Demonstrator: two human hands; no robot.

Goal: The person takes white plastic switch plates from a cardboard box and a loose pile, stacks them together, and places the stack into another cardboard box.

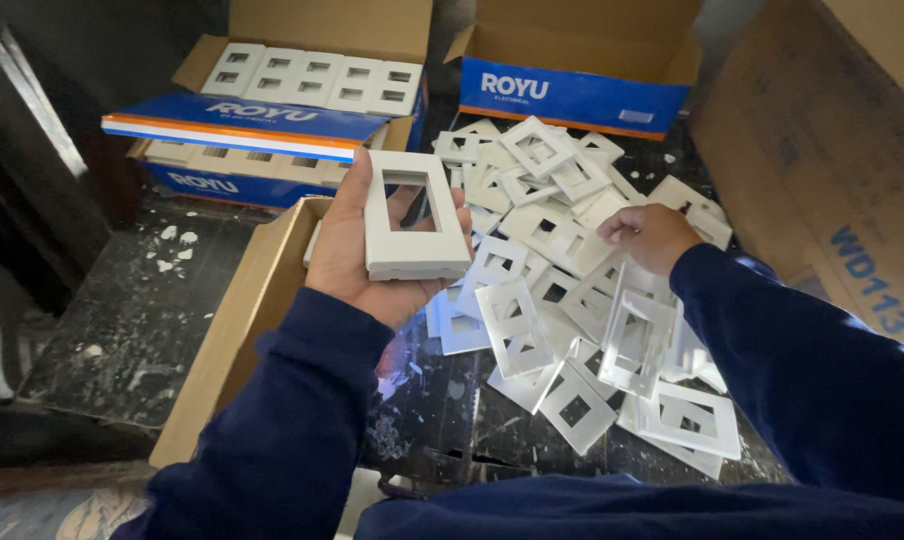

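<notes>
White switch plates (415, 215) lie stacked in the left hand (357, 250), its fingers (461, 218) curled up around the stack's far edge. Right hand (650, 236) reaches into the loose plate pile (562, 300), fingers bunched together, pinching one plate beneath them.

Person, own view: two bare hands, left hand (357, 250) and right hand (650, 236); long dark navy sleeves (292, 420) (soft knit, snug cuffs at wrists); no gloves.
</notes>
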